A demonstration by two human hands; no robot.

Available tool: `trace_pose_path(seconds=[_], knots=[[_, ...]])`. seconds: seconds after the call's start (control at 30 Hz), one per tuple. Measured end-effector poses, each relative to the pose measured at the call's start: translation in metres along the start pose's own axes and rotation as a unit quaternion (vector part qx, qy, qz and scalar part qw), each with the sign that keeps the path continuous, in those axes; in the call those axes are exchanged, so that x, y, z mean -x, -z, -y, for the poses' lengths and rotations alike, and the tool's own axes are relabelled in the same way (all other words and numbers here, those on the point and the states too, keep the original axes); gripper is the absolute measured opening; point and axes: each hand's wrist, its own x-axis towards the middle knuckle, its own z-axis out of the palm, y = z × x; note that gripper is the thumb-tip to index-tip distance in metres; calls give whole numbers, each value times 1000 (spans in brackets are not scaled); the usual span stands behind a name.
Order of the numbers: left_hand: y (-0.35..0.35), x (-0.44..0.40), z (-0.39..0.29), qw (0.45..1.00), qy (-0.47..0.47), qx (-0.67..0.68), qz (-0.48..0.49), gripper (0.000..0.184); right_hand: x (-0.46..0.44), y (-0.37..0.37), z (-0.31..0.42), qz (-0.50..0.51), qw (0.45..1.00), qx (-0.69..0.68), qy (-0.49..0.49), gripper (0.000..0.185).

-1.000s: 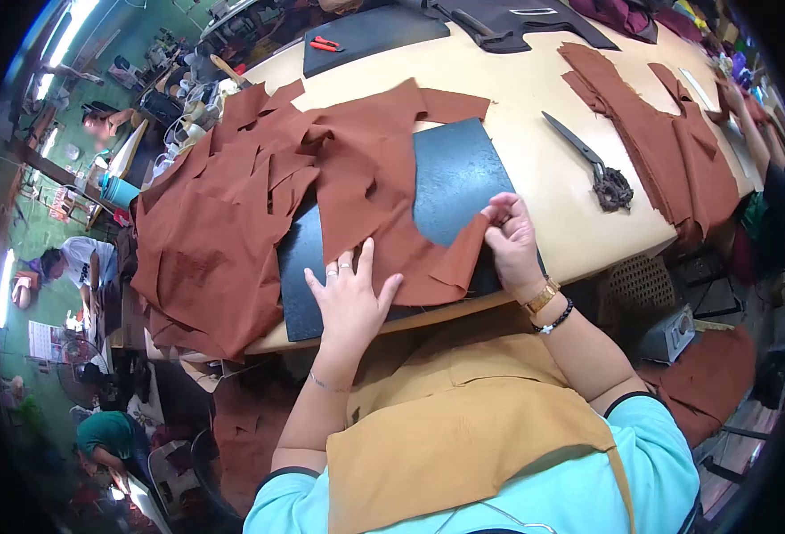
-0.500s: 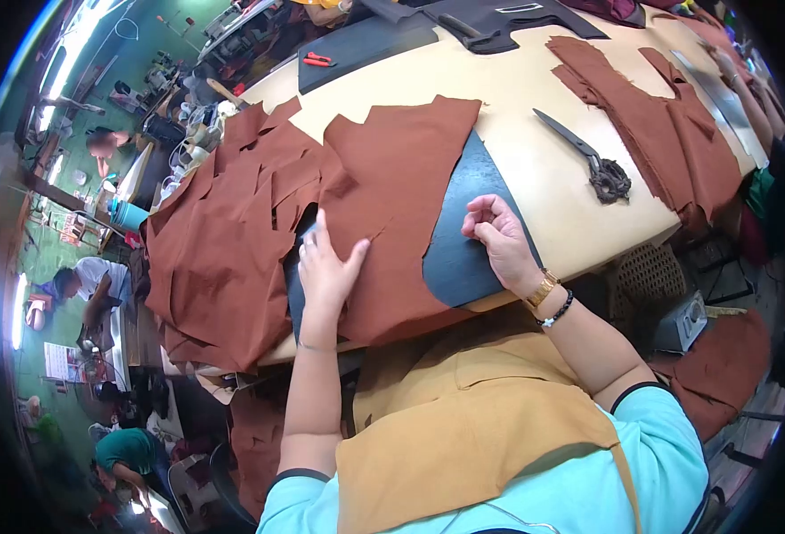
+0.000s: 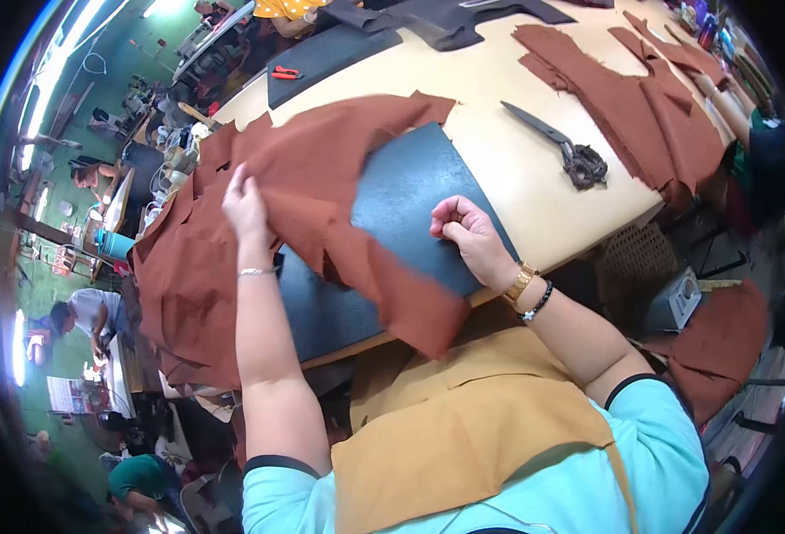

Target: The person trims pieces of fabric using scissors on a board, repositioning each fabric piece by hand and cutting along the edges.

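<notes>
My left hand (image 3: pixel 245 209) is closed on the edge of a reddish-brown cloth piece (image 3: pixel 321 156). The piece is raised and folding over, its lower corner blurred and hanging past the table's front edge. Under it shows a dark blue-grey cutting board (image 3: pixel 423 173). To the left lies a heap of similar brown cloth (image 3: pixel 183 294). Over the board's right side my right hand (image 3: pixel 471 236) hovers with curled fingers; whatever they hold, if anything, is hidden. Large shears (image 3: pixel 548 132) with dark-wrapped handles rest on the table to its upper right.
A red cutter (image 3: pixel 285 73) lies on another dark board (image 3: pixel 339 58) at the back. More brown cloth (image 3: pixel 606 107) covers the table's right side, near another person's arm (image 3: pixel 717 102). Dark cut pieces (image 3: pixel 446 27) lie at the far edge. Several people work at left.
My left hand has gone from lying spread on the cloth piece to gripping it, pulling it up and left. More of the board is uncovered. My right hand stays curled.
</notes>
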Motion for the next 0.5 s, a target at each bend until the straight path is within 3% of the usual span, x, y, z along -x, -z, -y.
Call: trace_pose_path(seconds=[0.07,0.1,0.13,0.23,0.37,0.43,0.5], knots=[[49,7,31,998,43,-27,-35,39,0,-1,0,-6,1000,-6,8,20],[73,19,38,996,24,-78,-46,41,0,-3,0,-10,1000,-11,11,20],[97,31,46,974,-12,-223,-44,47,-1,-3,0,-16,1000,-10,9,21],[117,85,22,937,-41,-340,-72,52,0,-4,2,-14,1000,-2,21,16],[111,132,-33,901,-150,-393,104,59,5,-11,5,7,994,111,25,15],[89,151,-58,894,-154,-371,198,61,11,-14,2,88,919,372,101,29],[69,160,-56,900,-115,-346,238,65,17,-19,8,151,737,623,213,37]])
